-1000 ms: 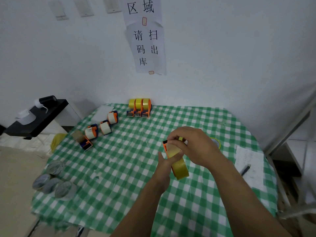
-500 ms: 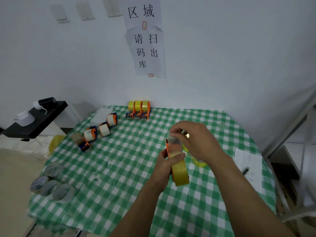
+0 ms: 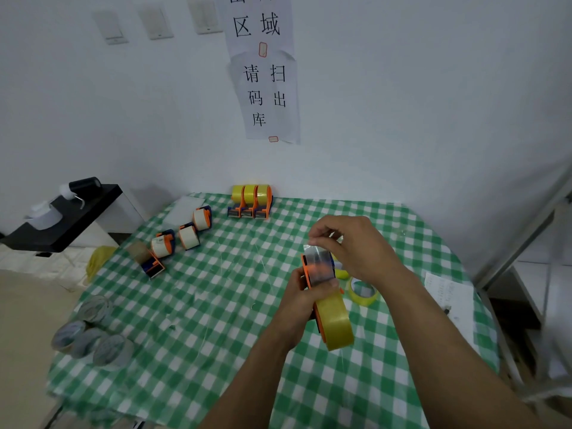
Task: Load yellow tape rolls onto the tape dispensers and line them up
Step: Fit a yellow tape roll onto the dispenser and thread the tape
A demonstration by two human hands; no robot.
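Left grip [image 3: 305, 300] is curled round an orange tape dispenser [image 3: 312, 269], held above the worktop [image 3: 216, 305] at lower centre-right of the frame; a yellow tape roll [image 3: 335, 320] sits on its near end; right grip [image 3: 356, 246] pinches the clear tape strip [image 3: 318, 258] drawn over the dispenser's far end; a loose yellow roll [image 3: 363, 295] lies flat just right of the grips; grey rolls [image 3: 89, 335] cluster at lower left; three loaded dispensers [image 3: 250, 201] stand touching, side by side, at the far edge, upper centre.
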